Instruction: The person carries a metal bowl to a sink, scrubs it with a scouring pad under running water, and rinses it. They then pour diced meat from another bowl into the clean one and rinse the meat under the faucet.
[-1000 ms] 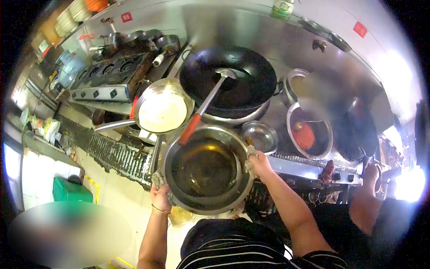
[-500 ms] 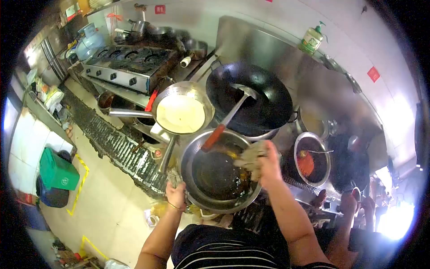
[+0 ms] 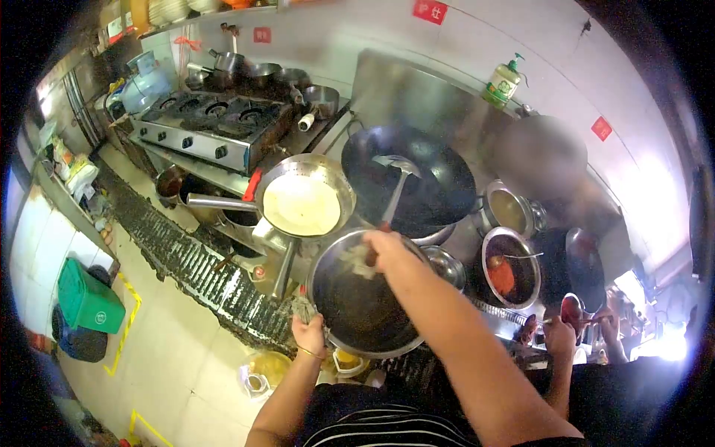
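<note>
A wide steel basin (image 3: 365,316), dark inside, is in front of me. At its left rim, my left hand (image 3: 309,334) is closed on a folded grey rag (image 3: 304,307) pressed against the edge. My right hand (image 3: 385,252) reaches across the basin to its far side, closed on a crumpled pale rag (image 3: 356,261). Just beyond that hand, a turner (image 3: 398,182) rests in the black wok (image 3: 447,167). Its handle's lower end is hidden behind my right hand; whether I touch it cannot be seen.
Left of the wok, a strainer pan (image 3: 304,205) holds something pale yellow. A pot (image 3: 512,272) with red contents and a small steel bowl (image 3: 445,268) are on the right. Another person's hand (image 3: 560,335) works at far right. A gas stove (image 3: 216,130) stands back left.
My right hand has moved left and away from me across the basin, carrying the pale rag from its right side. The left hand stays at the rim. The view has shifted slightly.
</note>
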Action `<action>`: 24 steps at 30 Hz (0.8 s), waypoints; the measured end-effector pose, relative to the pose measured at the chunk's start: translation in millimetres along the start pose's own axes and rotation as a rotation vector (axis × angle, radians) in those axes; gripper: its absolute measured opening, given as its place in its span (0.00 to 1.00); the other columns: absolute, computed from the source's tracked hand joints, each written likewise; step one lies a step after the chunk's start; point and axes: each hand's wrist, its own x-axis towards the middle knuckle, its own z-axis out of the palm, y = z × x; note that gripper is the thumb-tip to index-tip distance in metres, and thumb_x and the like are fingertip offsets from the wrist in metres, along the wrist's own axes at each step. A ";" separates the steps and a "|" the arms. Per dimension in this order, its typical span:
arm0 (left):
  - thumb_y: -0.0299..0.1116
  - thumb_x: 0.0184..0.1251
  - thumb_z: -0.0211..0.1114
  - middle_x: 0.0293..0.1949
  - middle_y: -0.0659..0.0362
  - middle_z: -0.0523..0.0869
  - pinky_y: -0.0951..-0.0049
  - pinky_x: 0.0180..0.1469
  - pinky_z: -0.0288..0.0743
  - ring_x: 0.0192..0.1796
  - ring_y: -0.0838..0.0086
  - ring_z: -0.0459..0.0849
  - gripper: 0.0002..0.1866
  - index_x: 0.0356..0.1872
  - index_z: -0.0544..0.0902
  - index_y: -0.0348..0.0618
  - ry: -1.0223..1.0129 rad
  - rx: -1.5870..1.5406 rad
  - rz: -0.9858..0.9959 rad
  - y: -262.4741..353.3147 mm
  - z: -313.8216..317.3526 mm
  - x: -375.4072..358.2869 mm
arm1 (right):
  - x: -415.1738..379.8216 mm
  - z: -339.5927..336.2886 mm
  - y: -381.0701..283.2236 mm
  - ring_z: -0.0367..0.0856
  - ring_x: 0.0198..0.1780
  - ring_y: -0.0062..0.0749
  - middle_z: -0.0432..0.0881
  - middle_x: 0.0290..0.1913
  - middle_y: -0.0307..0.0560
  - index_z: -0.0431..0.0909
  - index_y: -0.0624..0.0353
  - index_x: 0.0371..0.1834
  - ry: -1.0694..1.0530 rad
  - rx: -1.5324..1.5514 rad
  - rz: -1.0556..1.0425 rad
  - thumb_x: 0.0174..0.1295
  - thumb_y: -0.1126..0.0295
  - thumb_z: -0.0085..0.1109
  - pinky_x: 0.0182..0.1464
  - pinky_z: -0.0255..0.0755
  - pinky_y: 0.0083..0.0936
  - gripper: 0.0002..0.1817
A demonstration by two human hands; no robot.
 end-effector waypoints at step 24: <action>0.20 0.53 0.57 0.32 0.63 0.77 0.74 0.35 0.70 0.31 0.76 0.75 0.18 0.47 0.74 0.43 -0.074 -0.067 -0.031 -11.9 6.5 19.0 | -69.6 -226.5 -44.9 0.81 0.33 0.33 0.83 0.35 0.42 0.78 0.57 0.43 -0.380 0.132 0.092 0.61 0.63 0.49 0.31 0.75 0.31 0.13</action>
